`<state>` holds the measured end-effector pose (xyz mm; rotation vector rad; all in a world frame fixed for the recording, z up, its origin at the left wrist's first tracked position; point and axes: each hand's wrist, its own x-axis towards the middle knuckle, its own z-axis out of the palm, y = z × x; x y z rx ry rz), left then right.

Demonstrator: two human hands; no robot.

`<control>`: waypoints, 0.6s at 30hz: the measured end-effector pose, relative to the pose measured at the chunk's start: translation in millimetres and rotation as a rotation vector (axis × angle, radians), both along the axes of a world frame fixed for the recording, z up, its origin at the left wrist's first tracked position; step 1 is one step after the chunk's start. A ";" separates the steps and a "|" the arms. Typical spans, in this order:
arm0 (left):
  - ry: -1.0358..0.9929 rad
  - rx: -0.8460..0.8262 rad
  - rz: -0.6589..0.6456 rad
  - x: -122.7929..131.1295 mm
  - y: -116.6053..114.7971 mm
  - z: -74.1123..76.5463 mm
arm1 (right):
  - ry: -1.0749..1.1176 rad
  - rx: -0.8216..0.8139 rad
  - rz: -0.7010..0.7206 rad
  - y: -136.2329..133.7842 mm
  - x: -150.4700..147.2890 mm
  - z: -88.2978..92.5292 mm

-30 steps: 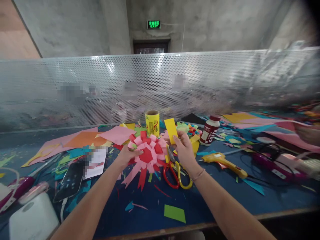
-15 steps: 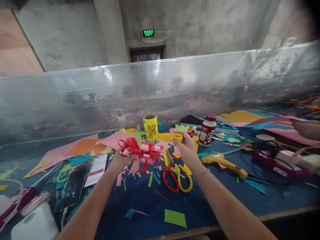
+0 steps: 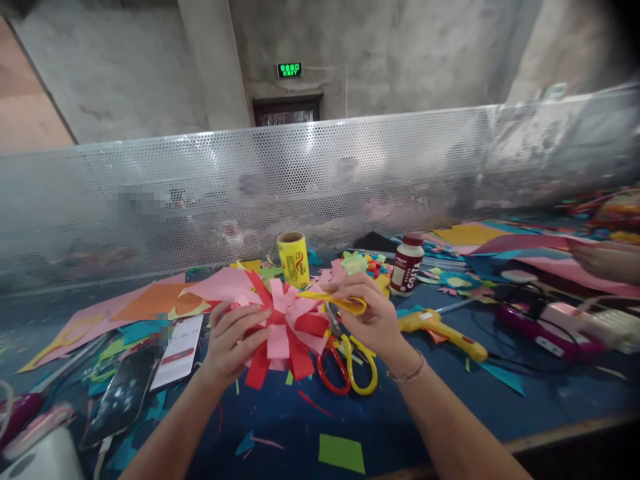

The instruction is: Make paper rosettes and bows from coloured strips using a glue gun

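My left hand (image 3: 233,343) is closed around a pink and red paper flower (image 3: 285,327), whose many strips fan out toward me. My right hand (image 3: 367,317) pinches a folded yellow paper strip (image 3: 353,305) at the flower's right edge. The strip's far end reaches the pink and red strips, but I cannot tell whether it is joined to them. Just below my right hand lies a pair of scissors (image 3: 363,381) with one red and one yellow handle. A yellow tape roll (image 3: 294,262) stands behind the flower.
To the right are a yellow glue gun (image 3: 447,333) with its cord, a dark red bottle (image 3: 407,267) and a purple power strip (image 3: 545,330). Phones (image 3: 120,393) lie left. Coloured paper (image 3: 150,300) is scattered about. Another person's hand (image 3: 607,260) appears at the right edge.
The paper flower has tipped from edge-on to facing me. My right hand has brought the yellow strip close against the flower. The view has shifted slightly.
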<state>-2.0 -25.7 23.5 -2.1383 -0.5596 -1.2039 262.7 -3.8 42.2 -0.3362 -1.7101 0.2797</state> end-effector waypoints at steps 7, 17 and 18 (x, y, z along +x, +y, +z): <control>-0.148 -0.167 -0.121 1.5 12.6 1.7 | -0.016 -0.138 0.244 3.0 3.7 0.8; -0.682 -0.968 -0.216 18.9 6.8 3.1 | 0.229 -0.707 0.355 16.3 0.8 -8.3; -0.751 -1.029 -0.192 20.4 5.8 1.9 | 0.239 -0.758 0.364 15.6 0.2 -7.9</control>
